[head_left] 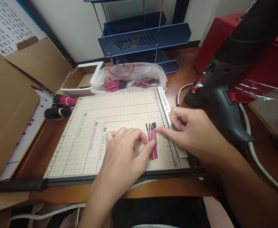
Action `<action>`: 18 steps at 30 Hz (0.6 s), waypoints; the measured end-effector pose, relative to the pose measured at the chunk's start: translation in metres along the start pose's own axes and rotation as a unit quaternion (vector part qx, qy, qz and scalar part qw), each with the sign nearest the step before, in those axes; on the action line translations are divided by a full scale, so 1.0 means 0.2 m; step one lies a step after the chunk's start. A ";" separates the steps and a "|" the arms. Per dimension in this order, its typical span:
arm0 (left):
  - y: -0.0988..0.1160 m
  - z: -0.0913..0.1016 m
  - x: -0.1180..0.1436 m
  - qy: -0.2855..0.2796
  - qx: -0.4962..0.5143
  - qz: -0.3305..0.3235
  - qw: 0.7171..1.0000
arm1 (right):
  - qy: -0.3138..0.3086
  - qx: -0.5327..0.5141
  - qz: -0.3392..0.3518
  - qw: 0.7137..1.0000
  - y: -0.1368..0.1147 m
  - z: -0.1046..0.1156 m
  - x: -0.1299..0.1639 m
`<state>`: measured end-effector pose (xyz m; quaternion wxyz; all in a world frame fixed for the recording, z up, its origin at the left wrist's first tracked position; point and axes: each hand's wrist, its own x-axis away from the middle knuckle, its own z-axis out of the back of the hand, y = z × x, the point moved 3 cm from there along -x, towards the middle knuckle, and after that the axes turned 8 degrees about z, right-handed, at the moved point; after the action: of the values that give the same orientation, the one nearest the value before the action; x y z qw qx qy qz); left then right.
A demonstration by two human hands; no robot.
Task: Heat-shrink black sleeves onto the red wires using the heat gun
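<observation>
A small row of pink wires with black sleeved ends lies side by side on the cream gridded board of a paper cutter. My left hand rests on the board, its thumb across the wires and its index finger curled against their left side. From the right, my right hand reaches in with the thumb stretched out, its tip touching the row near the black ends. The other fingers of that hand are curled away from the thumb, and nothing shows in them. Bare metal tips show at the wires' near ends.
A clear plastic bag of similar wires lies behind the board. Tied bundles, one pink and one black, sit at left beside an open cardboard box. A heat gun stands at right; a blue rack is behind.
</observation>
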<state>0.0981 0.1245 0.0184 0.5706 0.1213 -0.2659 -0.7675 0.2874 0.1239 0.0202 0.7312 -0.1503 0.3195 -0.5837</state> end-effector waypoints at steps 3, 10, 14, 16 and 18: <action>-0.01 -0.01 0.00 0.001 -0.002 0.001 1.000 | -0.027 0.070 0.019 0.997 -0.01 -0.02 0.00; -0.02 0.00 0.01 0.008 -0.002 -0.006 1.000 | -0.040 0.096 0.021 0.994 0.00 -0.03 0.01; -0.01 0.00 0.01 -0.006 0.009 -0.006 1.000 | -0.043 0.078 0.024 0.996 0.00 -0.03 0.01; -0.01 0.00 0.01 -0.003 0.007 -0.005 1.000 | -0.051 0.080 0.027 0.995 0.00 -0.03 0.01; -0.01 0.00 0.01 -0.001 0.006 -0.001 1.000 | -0.060 0.081 0.030 0.994 0.00 -0.02 0.01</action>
<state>0.0956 0.1236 0.0183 0.5687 0.1241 -0.2716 -0.7665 0.2846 0.1221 0.0156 0.7760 -0.1161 0.2308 -0.5754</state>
